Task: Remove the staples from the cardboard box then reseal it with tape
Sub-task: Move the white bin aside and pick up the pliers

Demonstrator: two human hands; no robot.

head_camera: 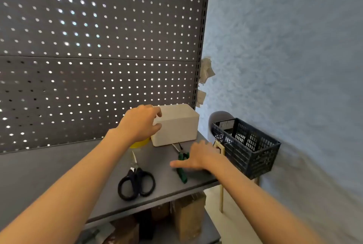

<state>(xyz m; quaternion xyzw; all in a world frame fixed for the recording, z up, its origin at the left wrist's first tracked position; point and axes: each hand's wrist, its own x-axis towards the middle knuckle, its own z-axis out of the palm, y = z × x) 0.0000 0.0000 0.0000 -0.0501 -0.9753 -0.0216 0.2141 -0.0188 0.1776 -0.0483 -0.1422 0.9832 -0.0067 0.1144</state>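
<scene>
- The cardboard box (176,125) sits at the back right of a grey shelf (59,169), close to the perforated back panel (98,47); its faces look pale and plain, and no staples can be made out at this sharpness.
- The left hand (140,123) is at the box's left end, fingers curled around the near upper corner with fingertips on the box.
- A yellow roll of tape (139,143) peeks out beneath the left hand, touching or just beside the box's lower left corner.
- The right hand (196,157) is spread flat with straight fingers, low over the green-handled pliers (181,163); whether it touches them is unclear. It grips nothing.
- The pliers lie just in front of the box, tips pointing toward it.
- Black-handled scissors (136,181) lie closed on the shelf, left of the pliers, blades toward the tape.
- A dark plastic crate (247,145) stands beyond the shelf's right edge, against the blue wall (284,47).
</scene>
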